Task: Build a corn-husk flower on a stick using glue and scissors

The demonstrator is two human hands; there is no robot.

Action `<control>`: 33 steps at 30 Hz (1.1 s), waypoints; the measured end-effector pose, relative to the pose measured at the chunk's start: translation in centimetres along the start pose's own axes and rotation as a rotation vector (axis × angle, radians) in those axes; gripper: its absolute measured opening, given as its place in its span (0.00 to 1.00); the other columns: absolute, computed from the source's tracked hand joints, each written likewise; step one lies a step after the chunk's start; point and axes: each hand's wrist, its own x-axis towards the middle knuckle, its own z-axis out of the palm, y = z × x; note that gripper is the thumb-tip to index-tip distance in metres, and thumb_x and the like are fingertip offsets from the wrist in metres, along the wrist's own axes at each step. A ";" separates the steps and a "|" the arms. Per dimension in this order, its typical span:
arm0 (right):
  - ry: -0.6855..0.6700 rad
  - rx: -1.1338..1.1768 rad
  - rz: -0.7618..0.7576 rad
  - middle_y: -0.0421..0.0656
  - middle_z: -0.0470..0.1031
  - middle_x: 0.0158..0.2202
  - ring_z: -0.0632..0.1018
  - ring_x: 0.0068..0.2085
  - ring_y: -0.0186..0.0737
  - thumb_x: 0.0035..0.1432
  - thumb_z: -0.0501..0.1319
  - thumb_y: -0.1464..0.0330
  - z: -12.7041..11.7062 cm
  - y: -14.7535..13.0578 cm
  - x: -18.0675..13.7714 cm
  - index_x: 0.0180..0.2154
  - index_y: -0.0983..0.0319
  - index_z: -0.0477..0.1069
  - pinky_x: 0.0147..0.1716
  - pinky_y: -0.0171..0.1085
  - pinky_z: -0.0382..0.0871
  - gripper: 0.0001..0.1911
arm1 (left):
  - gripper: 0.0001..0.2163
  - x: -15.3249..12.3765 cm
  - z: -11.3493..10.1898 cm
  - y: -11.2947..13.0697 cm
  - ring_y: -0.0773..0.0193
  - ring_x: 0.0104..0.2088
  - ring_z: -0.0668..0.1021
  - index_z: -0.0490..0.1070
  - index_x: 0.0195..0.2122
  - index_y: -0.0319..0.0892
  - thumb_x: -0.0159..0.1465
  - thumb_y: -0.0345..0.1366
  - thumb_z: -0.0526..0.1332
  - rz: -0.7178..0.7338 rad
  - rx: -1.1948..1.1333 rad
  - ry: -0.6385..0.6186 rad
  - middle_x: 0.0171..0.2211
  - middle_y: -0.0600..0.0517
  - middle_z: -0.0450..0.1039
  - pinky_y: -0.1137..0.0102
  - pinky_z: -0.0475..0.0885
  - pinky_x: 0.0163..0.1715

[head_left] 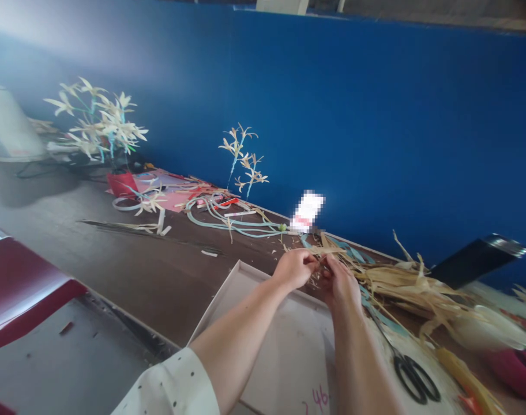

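Close together over the far edge of a white tray (239, 271), my left hand (294, 270) and my right hand (343, 282) are both closed, fingertips pinched near each other. A pale strip of dried corn husk (330, 251) shows at the fingertips; its lower part is hidden by the fingers. Just right of my right hand lies a loose heap of dried corn husks (401, 282). Black-handled scissors (412, 374) rest to the right of my right forearm. Small husk scraps lie on the table beneath the hands.
Handmade husk flowers stand in a red pot (122, 183) at left. Two more flower stems (241, 155) rise near the blue wall (375, 115). Coiled pale-blue tubing (202, 222), a blurred-out phone (307, 212) and a black tumbler (474, 262) line the table's back.
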 end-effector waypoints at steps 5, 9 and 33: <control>-0.008 -0.015 -0.021 0.37 0.69 0.24 0.61 0.19 0.24 0.35 0.72 0.60 0.0 0.0 0.0 0.31 0.65 0.75 0.12 0.26 0.48 0.20 | 0.10 -0.2 -0.1 0.1 0.65 0.31 0.76 0.76 0.33 0.42 0.58 0.41 0.59 0.002 0.010 -0.006 0.31 0.52 0.78 0.74 0.66 0.31; -0.027 -0.039 -0.020 0.38 0.69 0.24 0.61 0.19 0.25 0.37 0.71 0.59 0.1 -0.1 -0.1 0.30 0.65 0.75 0.12 0.27 0.48 0.19 | 0.09 -0.2 -0.3 0.2 0.65 0.31 0.75 0.75 0.32 0.43 0.58 0.42 0.59 -0.003 0.013 -0.007 0.30 0.53 0.77 0.74 0.65 0.29; -0.030 -0.034 -0.014 0.37 0.68 0.21 0.61 0.18 0.25 0.35 0.72 0.62 0.3 -0.1 -0.4 0.32 0.65 0.75 0.13 0.26 0.49 0.20 | 0.09 -0.2 -0.5 0.3 0.63 0.32 0.76 0.76 0.32 0.43 0.57 0.41 0.59 -0.036 0.042 -0.003 0.31 0.51 0.77 0.73 0.68 0.33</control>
